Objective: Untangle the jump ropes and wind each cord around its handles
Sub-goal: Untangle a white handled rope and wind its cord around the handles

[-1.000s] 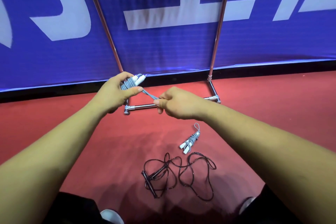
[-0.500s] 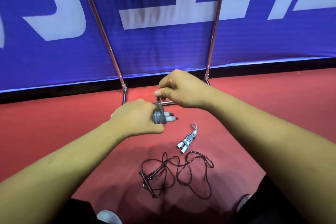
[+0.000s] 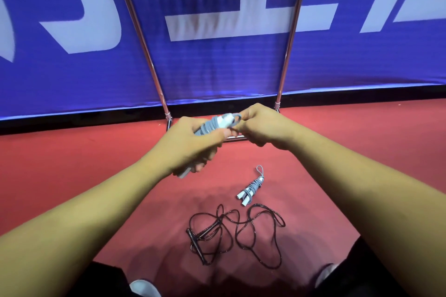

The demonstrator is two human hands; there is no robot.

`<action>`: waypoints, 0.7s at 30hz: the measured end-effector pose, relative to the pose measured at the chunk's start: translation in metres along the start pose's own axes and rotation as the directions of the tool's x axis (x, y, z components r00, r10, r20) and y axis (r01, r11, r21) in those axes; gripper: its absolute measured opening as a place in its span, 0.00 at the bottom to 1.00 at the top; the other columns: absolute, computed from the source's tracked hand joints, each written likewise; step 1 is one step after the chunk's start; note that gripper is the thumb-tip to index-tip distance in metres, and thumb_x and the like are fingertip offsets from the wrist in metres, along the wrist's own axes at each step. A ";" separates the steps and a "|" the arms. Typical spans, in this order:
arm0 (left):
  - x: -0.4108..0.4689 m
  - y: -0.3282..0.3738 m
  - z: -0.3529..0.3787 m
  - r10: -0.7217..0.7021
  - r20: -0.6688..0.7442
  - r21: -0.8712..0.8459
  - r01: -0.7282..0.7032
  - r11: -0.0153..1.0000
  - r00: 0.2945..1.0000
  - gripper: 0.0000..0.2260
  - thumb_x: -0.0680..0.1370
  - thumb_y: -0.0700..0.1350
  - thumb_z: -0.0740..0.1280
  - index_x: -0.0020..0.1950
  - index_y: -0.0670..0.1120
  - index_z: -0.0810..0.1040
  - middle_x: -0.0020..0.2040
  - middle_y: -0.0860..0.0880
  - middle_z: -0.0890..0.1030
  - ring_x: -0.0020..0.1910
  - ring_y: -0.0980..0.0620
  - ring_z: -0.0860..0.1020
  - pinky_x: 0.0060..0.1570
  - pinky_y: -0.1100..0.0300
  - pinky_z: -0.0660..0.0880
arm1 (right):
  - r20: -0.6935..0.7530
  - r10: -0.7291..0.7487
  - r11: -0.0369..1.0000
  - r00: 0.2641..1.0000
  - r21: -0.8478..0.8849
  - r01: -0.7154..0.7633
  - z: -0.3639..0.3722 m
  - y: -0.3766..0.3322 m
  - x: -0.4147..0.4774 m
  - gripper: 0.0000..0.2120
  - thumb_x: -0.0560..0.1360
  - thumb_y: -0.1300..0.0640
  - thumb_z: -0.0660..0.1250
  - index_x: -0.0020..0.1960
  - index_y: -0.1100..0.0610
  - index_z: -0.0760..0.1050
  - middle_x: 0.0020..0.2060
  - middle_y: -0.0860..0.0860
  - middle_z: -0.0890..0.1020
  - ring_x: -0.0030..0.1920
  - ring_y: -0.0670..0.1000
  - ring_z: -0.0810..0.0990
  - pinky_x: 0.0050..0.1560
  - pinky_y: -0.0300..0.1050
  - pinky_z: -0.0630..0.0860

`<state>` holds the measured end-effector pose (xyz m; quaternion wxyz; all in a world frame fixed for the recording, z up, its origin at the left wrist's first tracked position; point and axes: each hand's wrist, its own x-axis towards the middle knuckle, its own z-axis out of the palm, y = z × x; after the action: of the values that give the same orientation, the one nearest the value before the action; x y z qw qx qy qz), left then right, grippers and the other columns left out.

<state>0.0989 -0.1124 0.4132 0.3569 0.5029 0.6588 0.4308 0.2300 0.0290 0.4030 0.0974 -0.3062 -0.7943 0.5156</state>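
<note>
From the head camera, the left hand (image 3: pixel 190 144) is wrapped around a grey jump rope (image 3: pixel 208 126), held in the air just in front of the metal frame (image 3: pixel 166 113). Its cord is wound around the white handles. The bundle's long axis slants from a handle end low on the left up to the right, toward the frame. The right hand (image 3: pixel 260 128) pinches the cord loop (image 3: pixel 236 118) at that upper end. Nearer than the frame, on the red floor (image 3: pixel 337 152), a second wound grey rope (image 3: pixel 252 187) lies on the same slant, loop end toward the frame. Nearer still, the black rope (image 3: pixel 231 231) sprawls in loose loops.
</note>
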 end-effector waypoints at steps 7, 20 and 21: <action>0.014 -0.002 -0.016 -0.048 -0.205 -0.336 -0.024 0.942 0.978 0.11 0.78 0.49 0.69 0.61 0.53 0.79 0.34 0.46 0.77 0.24 0.47 0.71 0.26 0.59 0.71 | 0.025 -0.002 0.997 1.000 0.074 0.000 0.012 -0.011 0.000 0.19 0.83 0.51 0.58 0.36 0.59 0.64 0.25 0.53 0.62 0.25 0.49 0.59 0.26 0.39 0.56; 0.031 -0.034 -0.035 0.032 -0.327 0.233 0.047 0.971 0.945 0.10 0.74 0.54 0.73 0.54 0.56 0.77 0.35 0.54 0.78 0.27 0.53 0.73 0.29 0.58 0.72 | -0.009 -0.216 0.902 0.976 -0.386 0.196 0.010 -0.031 -0.011 0.14 0.80 0.53 0.63 0.40 0.58 0.79 0.29 0.53 0.75 0.27 0.50 0.70 0.29 0.38 0.66; 0.033 -0.038 -0.036 0.072 -0.313 0.375 0.053 0.926 0.947 0.12 0.74 0.56 0.73 0.54 0.58 0.77 0.39 0.55 0.80 0.32 0.53 0.76 0.35 0.57 0.74 | 0.029 -0.230 0.862 0.973 -0.458 0.217 0.010 -0.033 -0.012 0.15 0.81 0.53 0.61 0.40 0.59 0.79 0.30 0.55 0.76 0.29 0.51 0.71 0.29 0.38 0.65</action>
<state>0.0451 -0.0926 0.3898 0.1392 0.4888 0.7761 0.3734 0.2216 0.0052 0.4289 0.0923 -0.2332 -0.9221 0.2946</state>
